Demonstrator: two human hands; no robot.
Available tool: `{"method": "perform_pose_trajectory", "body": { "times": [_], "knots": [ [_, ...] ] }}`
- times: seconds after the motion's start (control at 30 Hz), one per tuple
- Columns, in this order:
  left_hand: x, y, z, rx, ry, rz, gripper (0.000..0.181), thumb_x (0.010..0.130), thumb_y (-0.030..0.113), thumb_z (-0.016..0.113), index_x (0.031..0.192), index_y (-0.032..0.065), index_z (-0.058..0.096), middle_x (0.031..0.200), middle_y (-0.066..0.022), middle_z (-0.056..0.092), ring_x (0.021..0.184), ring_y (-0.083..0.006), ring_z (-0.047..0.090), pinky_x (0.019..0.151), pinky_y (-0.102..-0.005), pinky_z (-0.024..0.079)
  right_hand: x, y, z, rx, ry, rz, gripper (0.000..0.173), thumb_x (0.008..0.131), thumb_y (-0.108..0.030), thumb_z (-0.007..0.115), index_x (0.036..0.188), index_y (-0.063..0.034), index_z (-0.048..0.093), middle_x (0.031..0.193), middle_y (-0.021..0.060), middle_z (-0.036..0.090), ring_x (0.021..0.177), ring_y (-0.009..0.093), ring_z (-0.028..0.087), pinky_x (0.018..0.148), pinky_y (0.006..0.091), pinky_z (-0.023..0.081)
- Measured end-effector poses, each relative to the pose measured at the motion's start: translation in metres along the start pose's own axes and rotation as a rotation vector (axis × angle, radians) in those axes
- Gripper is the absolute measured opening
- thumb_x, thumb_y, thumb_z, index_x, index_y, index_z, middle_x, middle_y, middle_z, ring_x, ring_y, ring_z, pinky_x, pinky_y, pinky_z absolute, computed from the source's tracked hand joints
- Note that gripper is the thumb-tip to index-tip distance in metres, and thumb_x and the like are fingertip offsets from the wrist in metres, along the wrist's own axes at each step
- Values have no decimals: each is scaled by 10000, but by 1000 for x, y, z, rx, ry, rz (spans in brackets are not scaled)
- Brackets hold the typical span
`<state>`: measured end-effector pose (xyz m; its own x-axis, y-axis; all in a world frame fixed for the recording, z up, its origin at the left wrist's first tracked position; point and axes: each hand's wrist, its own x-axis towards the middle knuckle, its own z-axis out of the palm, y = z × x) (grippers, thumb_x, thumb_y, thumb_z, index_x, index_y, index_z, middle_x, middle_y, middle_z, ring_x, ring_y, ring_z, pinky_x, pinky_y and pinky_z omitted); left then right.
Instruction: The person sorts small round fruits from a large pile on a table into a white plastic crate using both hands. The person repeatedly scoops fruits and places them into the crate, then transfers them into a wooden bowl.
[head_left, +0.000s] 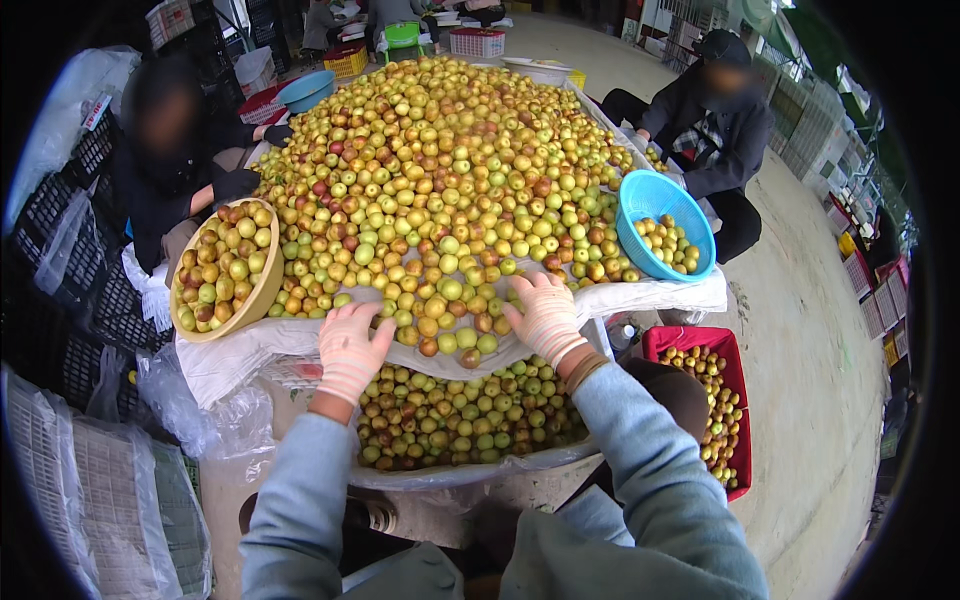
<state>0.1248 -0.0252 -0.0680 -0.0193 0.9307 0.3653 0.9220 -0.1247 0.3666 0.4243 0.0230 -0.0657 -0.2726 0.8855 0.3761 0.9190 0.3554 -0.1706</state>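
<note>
A broad heap of yellow-green and russet jujubes (450, 172) covers the sheet-lined table before me. At its near edge, my left hand (352, 349) in a striped knit glove rests palm down beside the fruit, thumb and fingers apart. My right hand (547, 315), gloved alike, lies over the heap's edge with its fingers spread among the jujubes. Several loose jujubes (466, 337) sit between the two hands on the grey-white cloth (600, 300). Directly below that edge, a plastic-lined crate (480, 472) is full of jujubes. Neither hand visibly grips a fruit.
A tan basket (274, 274) of jujubes tilts at the left, and a blue colander (628, 217) holds some at the right. Near my right knee stands a red-lined crate (739, 450). One person (169, 165) sits left, another (720, 127) right. Wrapped crates (112, 495) line the left.
</note>
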Motion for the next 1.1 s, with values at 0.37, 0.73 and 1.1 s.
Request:
{"method": "perform_pose_trajectory", "body": {
  "times": [0.37, 0.73, 1.1],
  "knots": [
    [79, -15, 55, 64, -507, -413, 725, 949, 662, 325, 1401, 132, 524, 1419, -192, 502, 1297, -336, 503, 1085, -441, 393, 68, 4, 46, 68, -464, 197, 622, 958, -572, 461, 1469, -219, 415, 1367, 203, 516, 1297, 380, 472, 1050, 459, 441],
    [64, -23, 77, -364, -459, -200, 547, 957, 490, 485, 1417, 194, 507, 1402, -245, 487, 1325, -393, 436, 1118, -418, 347, 62, 2, 42, 314, -588, 31, 457, 988, -491, 428, 1370, -278, 561, 1318, 185, 527, 1233, 392, 505, 1059, 485, 404],
    [22, 10, 55, -457, -575, -17, 374, 957, 381, 535, 1222, 140, 643, 1210, -153, 614, 1195, -316, 516, 1047, -379, 404, 7, -22, 48, 340, -542, -173, 386, 973, -428, 496, 1292, -253, 624, 1182, 171, 581, 1120, 364, 572, 966, 461, 474]
  ]
}}
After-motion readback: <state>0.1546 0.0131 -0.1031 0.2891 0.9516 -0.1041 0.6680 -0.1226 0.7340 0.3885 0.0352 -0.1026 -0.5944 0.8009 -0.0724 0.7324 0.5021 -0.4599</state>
